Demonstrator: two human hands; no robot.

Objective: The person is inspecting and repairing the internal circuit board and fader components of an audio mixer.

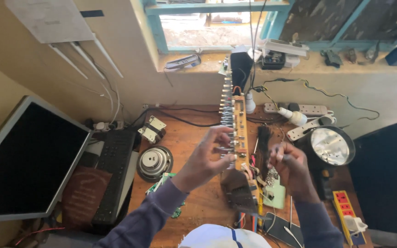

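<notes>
A cluttered wooden desk (194,133) stands under a window sill, with a dark monitor (24,160) off its left edge and a loudspeaker (154,161) near its left side. The right hand (290,167) is blurred, so its grip cannot be told. The long circuit board (237,128) runs from the desk's back edge toward the front, between the hands, the left hand (210,156) pinching its left edge.

A yellow-orange circuit board (240,131) with silver knobs is being shown against a brown wooden table (194,138). A black keyboard (115,172), a black monitor screen (24,160) framed in grey, and a silver-coned speaker (154,162) are being displayed. Purple-grey sleeves (152,216) are being worn.
</notes>
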